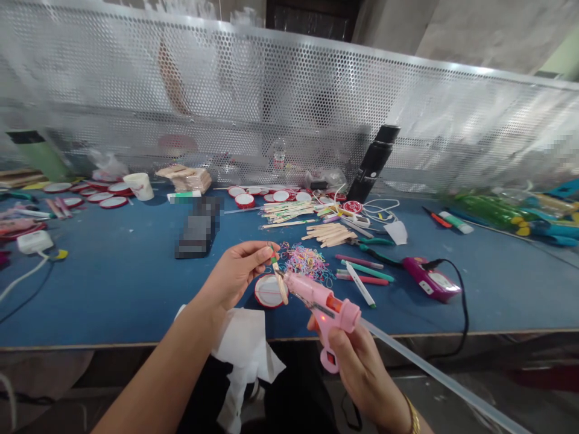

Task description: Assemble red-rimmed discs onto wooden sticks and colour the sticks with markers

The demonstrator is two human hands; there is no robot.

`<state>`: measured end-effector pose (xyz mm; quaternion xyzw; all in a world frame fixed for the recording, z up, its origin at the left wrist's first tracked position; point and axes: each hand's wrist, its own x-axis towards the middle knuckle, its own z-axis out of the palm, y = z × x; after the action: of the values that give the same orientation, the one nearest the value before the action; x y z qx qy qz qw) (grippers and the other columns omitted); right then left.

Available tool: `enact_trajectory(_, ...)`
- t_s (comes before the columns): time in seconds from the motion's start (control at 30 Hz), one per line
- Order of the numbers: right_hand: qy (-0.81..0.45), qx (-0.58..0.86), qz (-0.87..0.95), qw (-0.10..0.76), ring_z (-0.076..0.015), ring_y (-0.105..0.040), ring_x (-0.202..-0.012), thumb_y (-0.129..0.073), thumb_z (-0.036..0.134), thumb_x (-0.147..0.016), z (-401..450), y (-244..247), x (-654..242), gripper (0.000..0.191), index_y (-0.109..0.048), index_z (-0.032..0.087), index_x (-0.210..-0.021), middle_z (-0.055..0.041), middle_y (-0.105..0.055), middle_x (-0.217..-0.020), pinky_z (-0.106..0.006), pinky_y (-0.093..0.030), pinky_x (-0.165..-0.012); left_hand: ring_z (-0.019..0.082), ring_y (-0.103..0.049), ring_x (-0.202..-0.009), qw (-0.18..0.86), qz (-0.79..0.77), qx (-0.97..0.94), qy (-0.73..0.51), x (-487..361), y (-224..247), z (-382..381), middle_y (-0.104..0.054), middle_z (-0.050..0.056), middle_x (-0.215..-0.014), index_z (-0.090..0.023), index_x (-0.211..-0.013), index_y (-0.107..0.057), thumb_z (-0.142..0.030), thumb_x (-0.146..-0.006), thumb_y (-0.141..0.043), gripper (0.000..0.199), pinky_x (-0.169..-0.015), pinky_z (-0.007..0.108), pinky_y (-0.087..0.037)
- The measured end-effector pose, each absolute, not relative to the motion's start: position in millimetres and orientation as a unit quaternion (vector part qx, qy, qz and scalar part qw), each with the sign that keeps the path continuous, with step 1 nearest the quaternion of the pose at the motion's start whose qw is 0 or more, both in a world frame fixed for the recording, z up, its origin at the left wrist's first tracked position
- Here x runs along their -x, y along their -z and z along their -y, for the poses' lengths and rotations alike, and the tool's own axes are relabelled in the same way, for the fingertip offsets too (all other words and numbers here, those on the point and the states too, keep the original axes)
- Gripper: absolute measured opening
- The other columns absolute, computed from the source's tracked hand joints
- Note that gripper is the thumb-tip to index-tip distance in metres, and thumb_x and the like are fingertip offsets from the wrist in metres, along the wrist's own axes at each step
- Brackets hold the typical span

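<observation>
Pinched in my left hand (pixel 242 268) is a wooden craft stick (pixel 281 286) with a green end, tilted downward. My right hand (pixel 357 361) grips a pink hot glue gun (pixel 319 295), and a long translucent glue stick (pixel 429 361) trails from its back. The gun's nozzle is at the craft stick, though I cannot tell whether they touch. Below them lies a round white lid with a red rim (pixel 266 293). Just behind the nozzle spreads a pile of small colourful rubber bands (pixel 307 263).
Craft sticks (pixel 332 234), pens (pixel 362 283) and a purple power device (pixel 429 280) with a black cord lie on the blue table. A phone (pixel 198 229) rests left; a black bottle (pixel 373 163) leans by the perforated metal screen (pixel 289 102). White paper (pixel 244 337) hangs over the front edge.
</observation>
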<state>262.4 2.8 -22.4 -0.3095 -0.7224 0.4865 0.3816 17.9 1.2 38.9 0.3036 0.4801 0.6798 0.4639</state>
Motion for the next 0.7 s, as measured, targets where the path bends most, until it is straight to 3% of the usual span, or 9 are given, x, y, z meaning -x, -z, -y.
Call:
enact_trajectory(0.4, -0.452, 0.32, 0.744, 0.373, -0.0207, -0.066, -0.09, -0.044, 0.052, -0.102, -2, 30, -273, 0.045, -0.075, 0.019, -0.108, -0.0101, -0.071, -0.103, -0.029, -0.059, -0.078, 0.007, -0.05, -0.064, 0.466, -0.472, -0.315, -0.679, -16, -36, -2, -0.074, 0.007, -0.083, -0.017, -0.082, -0.084, -0.037, -0.06, -0.095, 0.032, -0.056, 0.018, -0.041)
enact_trajectory(0.53, -0.452, 0.318, 0.745, 0.373, -0.0201, -0.065, -0.087, -0.043, 0.054, -0.102, -3, 29, -270, 0.046, -0.075, 0.02, -0.101, -0.0091, -0.069, -0.101, -0.03, -0.058, -0.077, 0.007, -0.054, -0.068, 0.471, -0.471, -0.313, -0.677, -17, -37, -2, -0.076, 0.008, -0.087, -0.016, -0.08, -0.084, -0.036, -0.056, -0.096, 0.034, -0.057, 0.016, -0.042)
enact_trajectory(0.7, -0.464, 0.331, 0.737, 0.362, -0.0157, -0.06, -0.07, -0.045, 0.057, -0.1, -3, 26, -266, 0.047, -0.074, 0.02, -0.102, -0.0074, -0.067, -0.095, -0.027, -0.056, -0.064, 0.007, -0.055, -0.068, 0.472, -0.474, -0.309, -0.676, -18, -38, -2, -0.076, 0.007, -0.085, -0.017, -0.08, -0.084, -0.037, -0.056, -0.097, 0.035, -0.057, 0.014, -0.043)
